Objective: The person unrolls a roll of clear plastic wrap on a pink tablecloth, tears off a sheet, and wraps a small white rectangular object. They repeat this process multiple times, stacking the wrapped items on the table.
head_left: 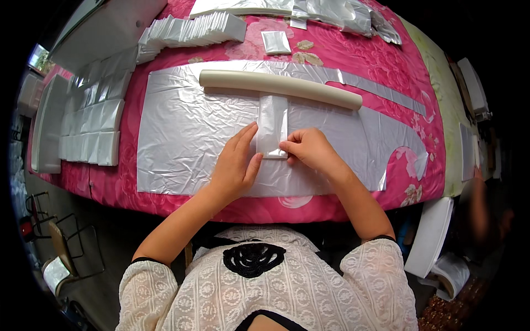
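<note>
View: head, looking down at a desk (243,208) spread with a pink floral cloth (415,60).
Right hand (312,148): its grip was narrow, thumb and forefinger pinching the right edge of a folded plastic strip (273,118) near its lower end.
Left hand (231,161): its grip was wide, fingers extended along the strip's left edge, thumb apart, with nothing clasped.
Folded strip: it lay between the hands, upon a large silvery plastic sheet (182,132), its far end meeting a roller.
Off-white roller (279,88): it rested crosswise on the sheet, beyond both hands.
White box-like piece (105,30): it stood at the far left; its contents could not be made out.
Packet stacks (91,132): flat white packets sat in rows between that piece and a long white panel (47,127); whether these formed one container could not be told.
Packet row (190,34): many thin packets leaned together, apart from a single packet (275,42) on the cloth.
Plastic pile (331,14): layered white and silvery sheeting lay along the far edge.
Right side: a blurred arm (478,204) of another person showed.
</note>
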`<state>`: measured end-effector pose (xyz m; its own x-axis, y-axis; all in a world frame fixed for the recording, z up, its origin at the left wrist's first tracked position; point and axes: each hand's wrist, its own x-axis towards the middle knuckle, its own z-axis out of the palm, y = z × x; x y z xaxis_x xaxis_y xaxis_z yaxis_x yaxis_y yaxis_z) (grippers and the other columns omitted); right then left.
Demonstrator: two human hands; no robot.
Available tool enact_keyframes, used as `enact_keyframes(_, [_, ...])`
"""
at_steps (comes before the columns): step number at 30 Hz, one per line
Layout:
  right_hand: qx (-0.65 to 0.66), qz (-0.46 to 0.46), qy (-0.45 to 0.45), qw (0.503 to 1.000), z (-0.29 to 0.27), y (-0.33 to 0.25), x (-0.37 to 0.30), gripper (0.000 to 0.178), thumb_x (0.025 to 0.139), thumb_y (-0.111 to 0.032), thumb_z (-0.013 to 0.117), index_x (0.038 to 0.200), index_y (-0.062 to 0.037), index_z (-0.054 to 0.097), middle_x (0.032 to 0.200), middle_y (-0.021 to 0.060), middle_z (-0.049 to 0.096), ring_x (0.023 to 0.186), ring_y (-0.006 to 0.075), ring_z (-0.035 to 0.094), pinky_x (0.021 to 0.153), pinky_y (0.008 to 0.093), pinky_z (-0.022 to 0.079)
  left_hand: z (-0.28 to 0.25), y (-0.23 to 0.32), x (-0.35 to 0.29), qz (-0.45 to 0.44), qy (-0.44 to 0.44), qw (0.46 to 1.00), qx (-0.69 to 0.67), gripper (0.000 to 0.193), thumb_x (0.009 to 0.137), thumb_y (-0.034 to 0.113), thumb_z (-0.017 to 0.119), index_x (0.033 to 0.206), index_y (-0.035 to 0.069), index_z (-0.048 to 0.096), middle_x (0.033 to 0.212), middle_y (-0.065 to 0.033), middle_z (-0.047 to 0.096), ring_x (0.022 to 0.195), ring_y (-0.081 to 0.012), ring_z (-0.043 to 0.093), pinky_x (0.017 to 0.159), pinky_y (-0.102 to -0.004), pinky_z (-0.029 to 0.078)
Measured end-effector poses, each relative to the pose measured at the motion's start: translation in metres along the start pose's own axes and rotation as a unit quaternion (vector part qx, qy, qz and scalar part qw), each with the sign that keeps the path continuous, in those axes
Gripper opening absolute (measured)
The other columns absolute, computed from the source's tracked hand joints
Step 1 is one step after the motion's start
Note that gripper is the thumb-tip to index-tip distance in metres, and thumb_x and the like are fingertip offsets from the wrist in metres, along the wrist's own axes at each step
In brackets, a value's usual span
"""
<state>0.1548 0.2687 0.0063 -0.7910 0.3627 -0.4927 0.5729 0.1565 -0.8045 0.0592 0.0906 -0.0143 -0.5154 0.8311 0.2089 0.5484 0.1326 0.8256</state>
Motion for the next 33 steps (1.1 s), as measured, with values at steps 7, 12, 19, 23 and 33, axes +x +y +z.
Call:
enact_keyframes(7, [-0.016,-0.013,0.019,1.0,0.001,0.003,0.0,0.02,0.077,-0.017,0.066,0.083,0.0022,0.062,0.069,0.0092,0.064,0.06,0.0131,0.062,0.053,0.0252,0.047,0.023,0.005,-0.016,0.083,-0.144,0.944,0.285,0.072,0.082,0.035,0.053,0.136,-0.005,0.026,0.143,-0.0216,0.024,0.135,-0.0335,0.019,0.11,-0.0432,0.016])
enact_keyframes(12, [-0.279,-0.241,0.215,0.904,0.016,0.009,-0.018,0.04,0.073,-0.017,0.069,0.106,0.0002,0.057,0.108,0.0157,0.058,0.098,0.0237,0.057,0.082,0.0347,0.046,0.026,0.006,-0.018,0.069,-0.139,0.943,0.295,0.075,0.082,0.039,0.051,0.136,-0.005,0.025,0.144,-0.0215,0.021,0.136,-0.0326,0.017,0.11,-0.0433,0.013])
enact_keyframes(19, [-0.364,-0.453,0.1,0.808,-0.002,0.025,0.001,0.044,0.076,-0.014,0.063,0.117,-0.0014,0.053,0.124,0.0137,0.052,0.119,0.0278,0.045,0.101,0.04,0.034,0.013,-0.008,-0.007,0.164,-0.043,0.956,0.239,0.036,0.076,0.009,0.061,0.11,-0.001,0.056,0.12,-0.0145,0.055,0.113,-0.0294,0.051,0.097,-0.0397,0.039])
enact_keyframes(23, [-0.351,-0.447,0.09,0.818,-0.008,0.021,0.004,0.039,0.076,-0.01,0.059,0.114,-0.001,0.055,0.123,0.0133,0.053,0.117,0.0278,0.047,0.1,0.0388,0.036,0.007,-0.017,0.003,0.212,-0.048,0.944,0.247,0.021,0.074,0.005,0.058,0.094,0.0,0.06,0.107,-0.0112,0.061,0.102,-0.0253,0.058,0.09,-0.0368,0.045])
enact_keyframes(33, [-0.293,-0.498,0.122,0.808,-0.001,0.03,0.006,0.034,0.063,0.007,0.057,0.094,-0.0042,0.063,0.102,0.0087,0.064,0.091,0.0252,0.059,0.078,0.036,0.046,-0.004,-0.007,0.002,0.188,-0.076,0.975,0.091,0.016,0.069,0.001,0.062,0.084,0.003,0.059,0.101,-0.0089,0.064,0.095,-0.0232,0.061,0.072,-0.0331,0.052])
